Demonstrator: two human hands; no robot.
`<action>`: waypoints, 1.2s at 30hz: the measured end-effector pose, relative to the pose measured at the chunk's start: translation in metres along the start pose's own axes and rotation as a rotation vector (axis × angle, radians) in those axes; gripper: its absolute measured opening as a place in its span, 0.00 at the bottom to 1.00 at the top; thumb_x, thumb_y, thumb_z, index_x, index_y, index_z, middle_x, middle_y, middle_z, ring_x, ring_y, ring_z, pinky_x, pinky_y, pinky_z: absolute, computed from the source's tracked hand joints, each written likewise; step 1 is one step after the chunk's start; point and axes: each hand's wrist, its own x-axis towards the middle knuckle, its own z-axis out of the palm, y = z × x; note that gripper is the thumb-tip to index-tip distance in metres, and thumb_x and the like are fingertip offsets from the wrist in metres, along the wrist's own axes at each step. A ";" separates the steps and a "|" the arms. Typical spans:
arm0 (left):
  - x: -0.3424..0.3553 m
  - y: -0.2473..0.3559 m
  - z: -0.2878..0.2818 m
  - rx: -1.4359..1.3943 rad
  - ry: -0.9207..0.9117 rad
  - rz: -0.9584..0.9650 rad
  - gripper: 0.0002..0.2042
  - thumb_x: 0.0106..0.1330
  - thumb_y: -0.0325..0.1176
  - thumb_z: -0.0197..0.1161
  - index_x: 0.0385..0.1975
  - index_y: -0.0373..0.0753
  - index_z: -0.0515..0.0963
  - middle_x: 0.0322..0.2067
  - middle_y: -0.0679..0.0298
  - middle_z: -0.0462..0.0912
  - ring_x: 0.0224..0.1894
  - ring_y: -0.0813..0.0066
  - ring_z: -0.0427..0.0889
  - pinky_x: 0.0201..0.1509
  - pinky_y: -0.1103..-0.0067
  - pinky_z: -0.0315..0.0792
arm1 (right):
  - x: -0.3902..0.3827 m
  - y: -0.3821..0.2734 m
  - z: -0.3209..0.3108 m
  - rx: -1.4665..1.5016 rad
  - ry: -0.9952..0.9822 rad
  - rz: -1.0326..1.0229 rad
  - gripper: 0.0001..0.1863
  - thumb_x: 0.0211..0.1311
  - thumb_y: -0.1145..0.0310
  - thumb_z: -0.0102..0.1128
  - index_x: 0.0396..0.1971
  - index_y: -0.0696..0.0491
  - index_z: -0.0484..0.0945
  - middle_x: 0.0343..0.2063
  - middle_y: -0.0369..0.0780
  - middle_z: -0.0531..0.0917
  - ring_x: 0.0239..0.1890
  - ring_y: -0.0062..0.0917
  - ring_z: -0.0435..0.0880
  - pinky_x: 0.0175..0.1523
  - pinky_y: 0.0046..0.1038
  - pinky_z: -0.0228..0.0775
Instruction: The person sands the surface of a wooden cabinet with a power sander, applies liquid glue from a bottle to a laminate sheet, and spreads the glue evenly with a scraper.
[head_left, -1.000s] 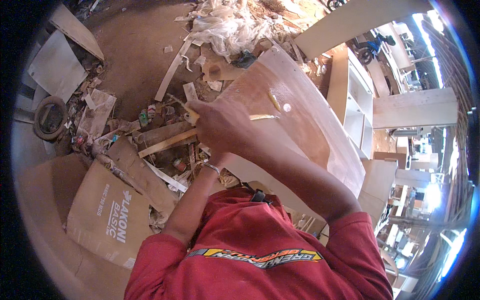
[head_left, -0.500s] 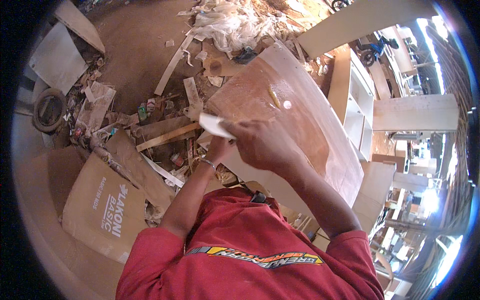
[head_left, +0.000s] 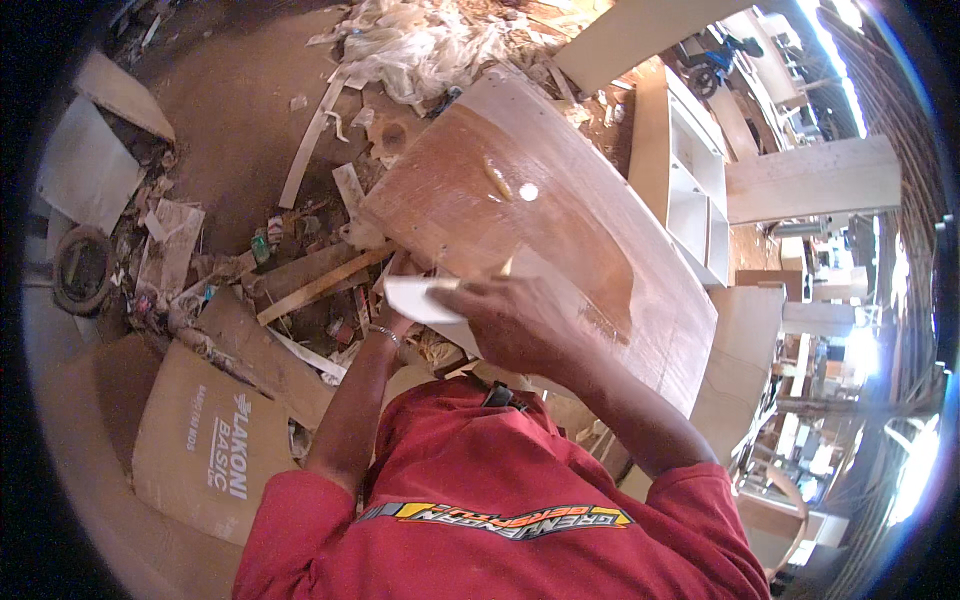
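Observation:
A flat wooden panel point(head_left: 590, 190), reddish brown with a pale border, lies slanted before me. Its surface has a wet sheen, with a yellowish streak point(head_left: 497, 180) of paste-like material and a round white spot beside it. My right hand point(head_left: 515, 320) is closed on a white flat scraper point(head_left: 425, 300) over the panel's near left edge. Just beyond the scraper is my left hand point(head_left: 403, 268), at that same edge and wearing a bracelet at the wrist. The scraper covers part of it, so its fingers' grip is hidden.
Crumpled clear plastic sheeting point(head_left: 420, 45) lies beyond the panel. Wood offcuts point(head_left: 325, 285) and litter cover the ground at left, near a flattened cardboard box point(head_left: 195, 440) and a tyre point(head_left: 83, 270). White open cabinet frames point(head_left: 690, 170) and boards stand on the right.
The whole view has shifted, so the panel sits further left. My right hand and the scraper have come nearer to me relative to the panel's left corner. My left hand is now further up along the edge.

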 end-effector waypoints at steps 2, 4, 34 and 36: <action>-0.004 -0.001 -0.001 0.022 0.034 -0.091 0.23 0.61 0.33 0.69 0.54 0.32 0.74 0.51 0.46 0.78 0.58 0.45 0.75 0.60 0.59 0.72 | -0.017 0.019 -0.007 0.092 -0.002 0.143 0.27 0.63 0.70 0.55 0.63 0.38 0.77 0.48 0.45 0.86 0.46 0.41 0.87 0.49 0.43 0.78; -0.004 0.005 0.004 -0.096 0.018 -0.313 0.21 0.63 0.29 0.67 0.53 0.29 0.71 0.48 0.40 0.77 0.54 0.39 0.76 0.55 0.58 0.74 | -0.032 0.045 -0.012 0.126 -0.007 0.282 0.27 0.63 0.70 0.54 0.64 0.38 0.76 0.49 0.46 0.86 0.47 0.42 0.86 0.50 0.43 0.78; -0.015 0.017 0.006 0.405 0.078 -0.080 0.26 0.69 0.32 0.63 0.65 0.33 0.66 0.60 0.46 0.76 0.63 0.46 0.74 0.66 0.62 0.67 | -0.181 0.154 0.032 0.085 0.170 0.269 0.21 0.59 0.66 0.61 0.54 0.40 0.82 0.32 0.44 0.87 0.36 0.42 0.87 0.40 0.42 0.77; -0.052 -0.007 0.020 0.305 0.216 -0.150 0.27 0.69 0.32 0.63 0.66 0.35 0.65 0.62 0.46 0.74 0.64 0.47 0.73 0.68 0.62 0.65 | -0.181 0.190 0.033 0.058 0.287 0.194 0.21 0.59 0.66 0.60 0.53 0.39 0.82 0.30 0.45 0.87 0.35 0.42 0.87 0.39 0.43 0.77</action>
